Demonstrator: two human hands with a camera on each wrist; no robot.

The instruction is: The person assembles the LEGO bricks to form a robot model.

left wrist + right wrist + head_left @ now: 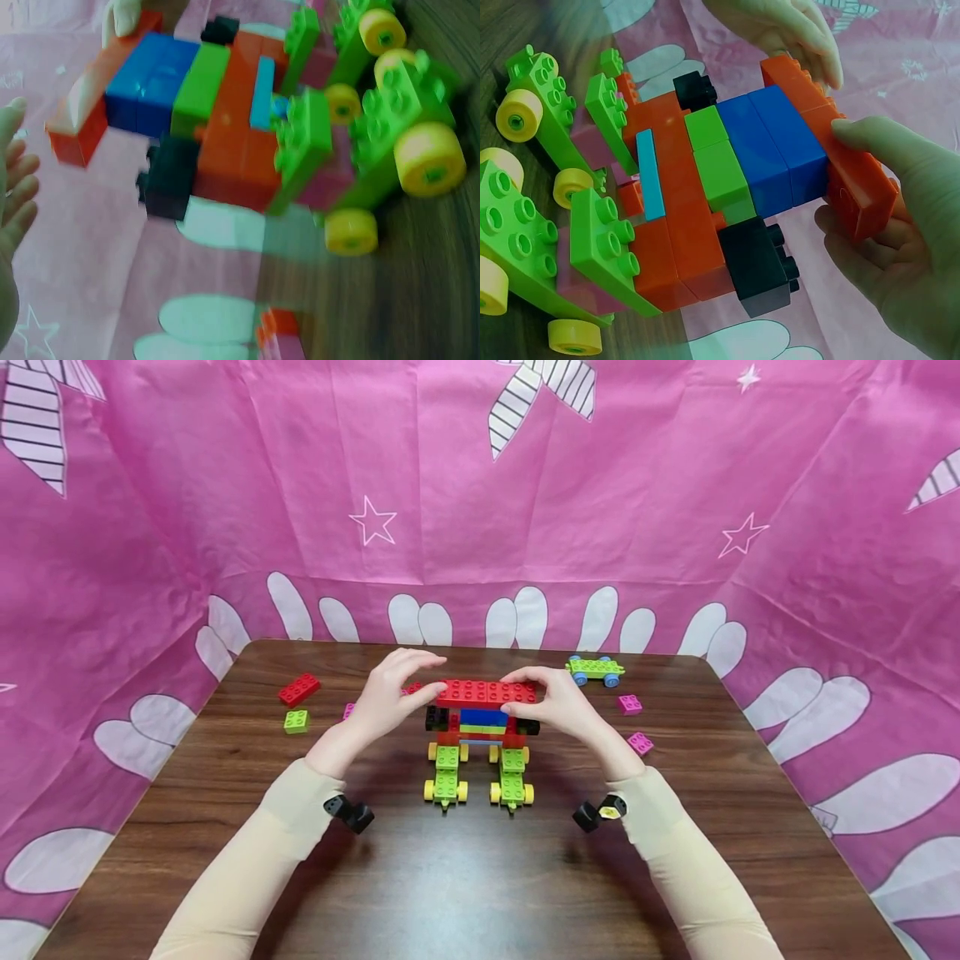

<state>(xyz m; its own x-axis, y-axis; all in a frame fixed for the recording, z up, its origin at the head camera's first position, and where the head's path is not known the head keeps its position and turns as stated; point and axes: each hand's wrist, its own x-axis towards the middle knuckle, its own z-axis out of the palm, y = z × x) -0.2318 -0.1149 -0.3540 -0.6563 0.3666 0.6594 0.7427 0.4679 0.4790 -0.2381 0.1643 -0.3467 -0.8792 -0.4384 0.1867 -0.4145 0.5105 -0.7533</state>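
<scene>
A block build stands on the table, seen in all views: red bricks (697,247) in the body, green and blue bricks (780,150) above, and black bricks (757,262) at either side. Its feet are green wheeled bases (512,787) with yellow wheels. Across the top lies a row of red bricks (486,693). My right hand (558,697) pinches the right end of that row between thumb and fingers. At the other end my left hand (390,693) is spread, thumb tip close by the red row; in the left wrist view its fingers stand apart from the bricks.
Loose on the table at left are a red brick (299,690) and a light green brick (296,722). Pink bricks (640,743) lie to the right, below a green base with blue wheels (595,670). A pink printed cloth (450,468) hangs around the table.
</scene>
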